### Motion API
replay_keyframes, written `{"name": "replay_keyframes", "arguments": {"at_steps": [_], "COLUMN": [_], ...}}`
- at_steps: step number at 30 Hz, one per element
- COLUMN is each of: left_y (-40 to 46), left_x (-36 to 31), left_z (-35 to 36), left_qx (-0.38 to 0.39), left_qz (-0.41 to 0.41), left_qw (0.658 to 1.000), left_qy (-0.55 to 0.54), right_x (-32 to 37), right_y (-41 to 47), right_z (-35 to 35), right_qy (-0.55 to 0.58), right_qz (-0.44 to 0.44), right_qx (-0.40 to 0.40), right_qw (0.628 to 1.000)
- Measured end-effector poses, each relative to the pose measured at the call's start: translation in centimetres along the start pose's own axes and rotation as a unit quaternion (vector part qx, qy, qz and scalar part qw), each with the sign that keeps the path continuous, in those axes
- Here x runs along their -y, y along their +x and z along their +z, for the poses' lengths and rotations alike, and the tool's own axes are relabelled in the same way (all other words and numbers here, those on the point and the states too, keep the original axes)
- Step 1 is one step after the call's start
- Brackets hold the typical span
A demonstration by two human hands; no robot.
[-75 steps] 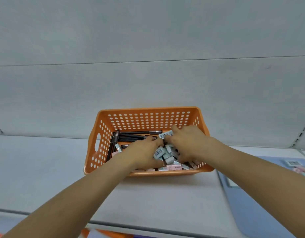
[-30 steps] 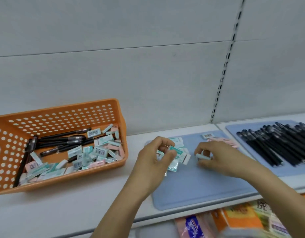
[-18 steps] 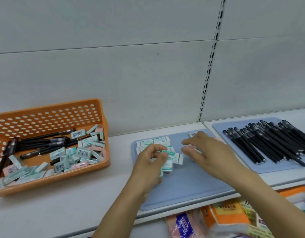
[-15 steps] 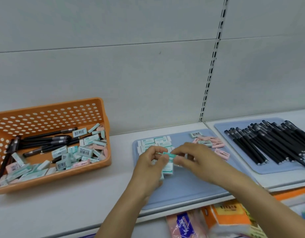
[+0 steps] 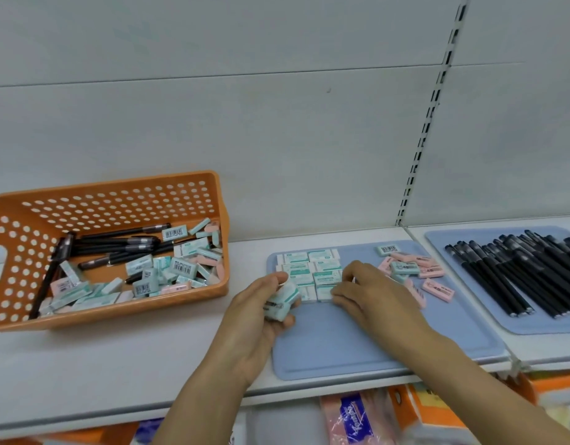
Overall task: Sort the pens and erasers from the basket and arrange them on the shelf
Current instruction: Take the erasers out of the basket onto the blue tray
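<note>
Step in hand: I was laying mint erasers into the block of mint erasers (image 5: pixel 311 274) on the blue mat (image 5: pixel 357 345) — the eraser half of the sort, judging by the layout.
Left hand: my left hand (image 5: pixel 261 319) was curled round a small stack of erasers (image 5: pixel 281 301), held just left of the block, at the mat's near-left edge.
Right hand: my right hand (image 5: pixel 370 293) pinched one eraser (image 5: pixel 325 295) down at the block's near row; fingers bent, tips on it.
Beyond my right hand: pink erasers (image 5: pixel 418 268) lay loose; pens (image 5: pixel 518 271) further right on their own mat.
Far left of my left hand: the basket (image 5: pixel 116 200) held more pens and erasers.
Next move: I judged it called for squaring that eraser flush, then feeding another from the stack — without nudging the rows.
</note>
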State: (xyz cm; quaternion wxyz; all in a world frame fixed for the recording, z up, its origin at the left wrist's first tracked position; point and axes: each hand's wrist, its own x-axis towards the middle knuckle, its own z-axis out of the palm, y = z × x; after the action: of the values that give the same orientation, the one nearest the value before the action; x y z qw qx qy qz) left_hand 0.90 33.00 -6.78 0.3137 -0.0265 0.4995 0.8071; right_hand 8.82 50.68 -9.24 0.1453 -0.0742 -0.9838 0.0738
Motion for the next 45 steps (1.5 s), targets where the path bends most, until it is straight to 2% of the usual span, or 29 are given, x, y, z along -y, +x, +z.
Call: {"name": "replay_keyframes", "arguments": {"at_steps": [2, 3, 4, 6, 9, 13, 16, 18, 20, 21, 23, 25, 27, 29, 31, 33, 34, 35, 36, 37, 38, 39, 40, 41, 42, 45], "left_y": [0.0, -0.1, -0.1, -0.1, -0.2, -0.2, -0.1, 0.1, 0.2, 0.2, 0.2, 0.2, 0.3, 0.1, -0.1, -0.2, -0.3, -0.1, 0.1, 0.3, 0.6, 0.9, 1.4, 1.9, 2.4, 4.0], "left_x": [0.1, 0.1, 0.1, 0.4, 1.0, 1.6, 1.5, 1.1, 0.6, 0.4, 0.2, 0.3, 0.7, 1.1, 1.5, 2.0, 2.3, 2.6, 2.8, 3.0, 3.1, 3.2, 3.4, 3.5, 3.5, 2.8], "left_z": [0.4, 0.7, 1.0, 1.4, 1.9, 1.4, 0.3, -0.5, -0.7, -0.5, 0.0, 0.5, 1.2, 2.0, 2.8, 3.2, 3.1, 2.6, 1.9, 1.2, 0.6, 0.1, -0.3, -0.6, -0.9, -1.1], "left_qx": [0.007, 0.012, 0.018, 0.047, 0.108, 0.078, 0.027, -0.017, -0.029, -0.025, -0.018, -0.008, 0.017, 0.058, 0.096, 0.119, 0.118, 0.101, 0.066, 0.040, 0.037, 0.045, 0.057, 0.068, 0.079, 0.096], "left_qz": [-0.011, -0.014, -0.014, -0.010, 0.002, 0.044, 0.108, 0.141, 0.133, 0.117, 0.091, 0.072, 0.060, 0.055, 0.063, 0.077, 0.109, 0.173, 0.260, 0.341, 0.383, 0.380, 0.355, 0.321, 0.295, 0.295], "left_qw": [1.000, 0.999, 0.999, 0.998, 0.994, 0.986, 0.967, 0.958, 0.969, 0.980, 0.993, 0.997, 0.997, 0.995, 0.991, 0.979, 0.959, 0.917, 0.846, 0.757, 0.673, 0.608, 0.557, 0.524, 0.507, 0.489], "left_qy": [-0.023, -0.030, -0.034, -0.031, 0.016, 0.144, 0.230, 0.251, 0.205, 0.160, 0.069, 0.026, 0.036, 0.053, 0.075, 0.148, 0.234, 0.345, 0.461, 0.556, 0.631, 0.695, 0.749, 0.786, 0.806, 0.816], "right_x": [0.5, 1.0, 1.4, 2.3, 3.1, 2.0, 1.2, 1.4, 2.0, 2.3, 2.9, 3.4, 3.8, 3.9, 3.5, 2.3, 1.4, 0.4, -0.8, -2.0, -2.9, -3.7, -4.2, -4.5, -4.5, -3.4], "right_y": [-0.2, -0.4, -0.3, 0.1, 0.7, 0.2, -0.4, -0.4, -0.3, -0.3, -0.4, -0.5, -0.6, -0.8, -1.0, -1.5, -2.0, -2.5, -3.0, -3.6, -4.1, -4.5, -4.8, -5.0, -4.9, -3.9], "right_z": [-0.1, -0.3, -0.5, -0.8, -0.9, -1.0, -0.7, -0.3, 0.1, 0.4, 0.3, -0.3, -1.1, -1.3, -1.5, -1.5, -1.5, -1.4, -1.4, -1.5, -1.6, -1.7, -1.7, -1.8, -1.8, -1.9], "right_qy": [0.062, 0.148, 0.249, 0.402, 0.464, 0.525, 0.507, 0.470, 0.396, 0.325, 0.183, 0.193, 0.238, 0.191, 0.137, 0.115, 0.106, 0.097, 0.084, 0.066, 0.045, 0.029, 0.018, 0.008, -0.002, -0.002], "right_qz": [0.001, 0.017, 0.041, 0.086, 0.104, 0.160, 0.198, 0.203, 0.188, 0.169, 0.119, 0.053, -0.033, -0.110, -0.139, -0.133, -0.117, -0.094, -0.064, -0.032, -0.005, 0.013, 0.022, 0.025, 0.028, 0.005], "right_qx": [-0.033, -0.054, -0.063, -0.024, 0.013, -0.011, -0.009, 0.020, 0.042, 0.041, -0.001, -0.054, -0.043, -0.057, -0.123, -0.179, -0.197, -0.212, -0.220, -0.215, -0.200, -0.180, -0.162, -0.151, -0.147, -0.158], "right_qw": [0.998, 0.987, 0.966, 0.911, 0.880, 0.836, 0.839, 0.859, 0.898, 0.930, 0.976, 0.978, 0.970, 0.974, 0.973, 0.968, 0.968, 0.968, 0.970, 0.974, 0.979, 0.983, 0.986, 0.988, 0.989, 0.987]}}
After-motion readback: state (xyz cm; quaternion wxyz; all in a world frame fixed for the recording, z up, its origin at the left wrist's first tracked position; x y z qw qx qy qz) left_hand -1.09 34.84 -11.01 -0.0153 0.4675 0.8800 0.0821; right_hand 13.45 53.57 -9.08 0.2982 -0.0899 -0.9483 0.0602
